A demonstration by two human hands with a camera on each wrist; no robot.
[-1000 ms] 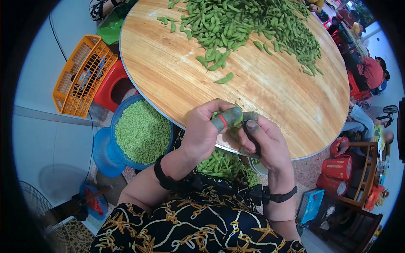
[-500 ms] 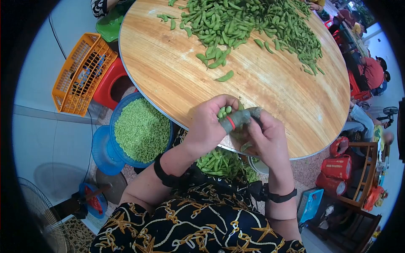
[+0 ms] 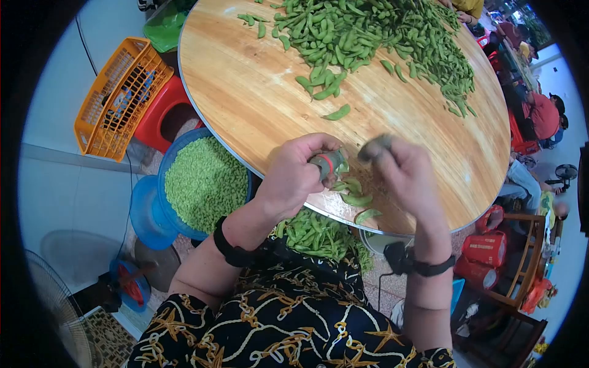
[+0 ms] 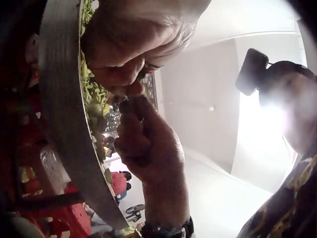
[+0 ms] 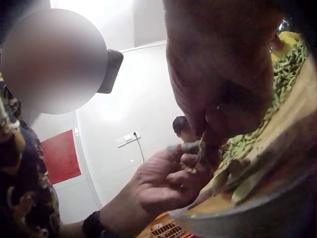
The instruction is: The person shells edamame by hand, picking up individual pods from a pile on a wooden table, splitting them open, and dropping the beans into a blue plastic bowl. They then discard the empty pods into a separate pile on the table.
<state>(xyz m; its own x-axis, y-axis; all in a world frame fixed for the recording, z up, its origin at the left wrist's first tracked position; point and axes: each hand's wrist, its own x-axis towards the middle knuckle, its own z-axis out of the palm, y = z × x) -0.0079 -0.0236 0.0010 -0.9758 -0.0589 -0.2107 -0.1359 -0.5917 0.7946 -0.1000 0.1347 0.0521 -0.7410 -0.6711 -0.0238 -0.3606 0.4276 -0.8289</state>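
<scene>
My left hand (image 3: 294,175) is over the table's near edge, its thumb in a grey-green cover with a red band. It pinches a green soybean pod (image 3: 343,165) by the thumb tip; the pod also shows in the right wrist view. My right hand (image 3: 408,175) is to the right, apart from it in the head view, fingers curled and blurred, with a dark cover on a digit. I cannot tell whether it holds anything. Below the hands, several pods (image 3: 357,200) lie at the table edge.
A big heap of pods (image 3: 368,37) covers the far part of the round wooden table (image 3: 257,92). More pods (image 3: 316,236) lie on my lap. At the left stand a blue basin (image 3: 162,184) of shelled beans, a red stool (image 3: 150,126) and an orange crate (image 3: 98,126). People sit farther right.
My hands were together at a pod, with beans showing in the left hand half a second ago. Now the right hand has moved up and right, away from the left. More pods show beneath them.
</scene>
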